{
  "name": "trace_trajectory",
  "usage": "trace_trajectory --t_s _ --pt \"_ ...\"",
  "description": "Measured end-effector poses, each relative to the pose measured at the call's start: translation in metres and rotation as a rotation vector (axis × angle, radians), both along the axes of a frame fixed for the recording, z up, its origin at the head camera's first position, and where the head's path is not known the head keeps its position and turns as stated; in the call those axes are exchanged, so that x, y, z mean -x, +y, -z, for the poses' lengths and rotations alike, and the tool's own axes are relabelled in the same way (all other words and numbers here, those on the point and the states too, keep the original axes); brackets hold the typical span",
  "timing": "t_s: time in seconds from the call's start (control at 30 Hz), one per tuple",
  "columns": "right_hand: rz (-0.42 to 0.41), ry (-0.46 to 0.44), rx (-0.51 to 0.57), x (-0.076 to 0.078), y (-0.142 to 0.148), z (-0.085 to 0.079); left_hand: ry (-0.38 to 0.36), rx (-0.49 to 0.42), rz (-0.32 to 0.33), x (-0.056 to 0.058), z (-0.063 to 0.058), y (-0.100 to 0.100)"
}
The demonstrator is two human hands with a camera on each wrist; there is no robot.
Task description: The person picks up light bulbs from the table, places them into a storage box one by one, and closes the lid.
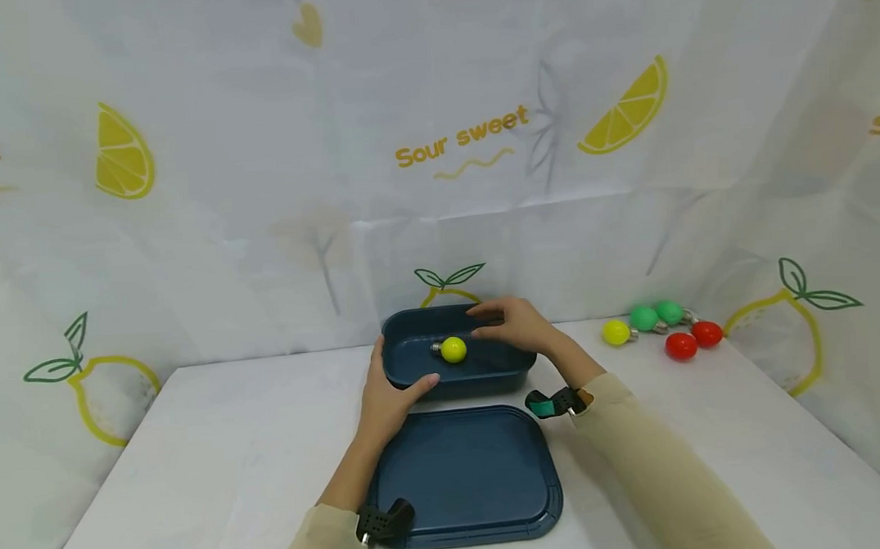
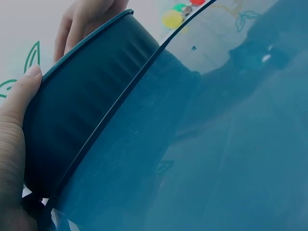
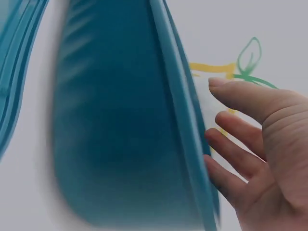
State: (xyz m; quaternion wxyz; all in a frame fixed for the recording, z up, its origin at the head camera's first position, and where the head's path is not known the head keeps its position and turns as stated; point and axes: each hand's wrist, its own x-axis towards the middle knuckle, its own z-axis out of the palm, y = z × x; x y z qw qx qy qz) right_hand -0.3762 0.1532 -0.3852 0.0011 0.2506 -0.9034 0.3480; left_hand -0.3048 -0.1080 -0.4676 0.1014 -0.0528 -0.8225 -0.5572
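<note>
A dark blue rectangular box (image 1: 482, 385), open at the top, stands near the back of the table. Inside it lies a yellow light bulb (image 1: 454, 350) on its side, metal base to the left. My left hand (image 1: 383, 400) grips the box's near left corner, thumb along the front rim and fingers at the left side. Over the right part of the box hovers my right hand (image 1: 518, 327), its fingers loosely bent, with nothing in them. In the right wrist view the right hand's fingers (image 3: 236, 154) are spread beside the box rim, thumb apart from them.
A flat blue lid (image 1: 467, 474) lies on the table in front of the box, under my left forearm. At the back right rest a yellow bulb (image 1: 615, 332), two green bulbs (image 1: 643, 318) and two red bulbs (image 1: 681, 346). A lemon-print cloth (image 1: 262, 258) hangs behind.
</note>
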Motion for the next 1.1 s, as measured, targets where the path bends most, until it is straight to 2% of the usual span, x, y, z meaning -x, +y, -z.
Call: trace_trajectory --t_s 0.2,0.4,0.6,0.87,1.1 --pt "0.005 0.057 0.073 -0.017 0.030 -0.010 0.017 0.005 -0.007 0.002 0.000 0.000" --pt "0.090 0.120 0.123 -0.033 0.060 -0.012 0.021 0.010 0.000 0.002 0.001 0.003" --pt "0.161 0.186 0.179 -0.048 0.074 -0.011 0.011 0.016 0.000 0.001 0.002 0.004" --pt "0.222 0.185 0.171 -0.046 0.090 -0.008 0.010 0.019 -0.009 0.001 -0.001 -0.002" --pt "0.283 0.204 0.205 -0.042 0.098 0.002 0.011 0.016 -0.007 0.003 0.003 -0.002"
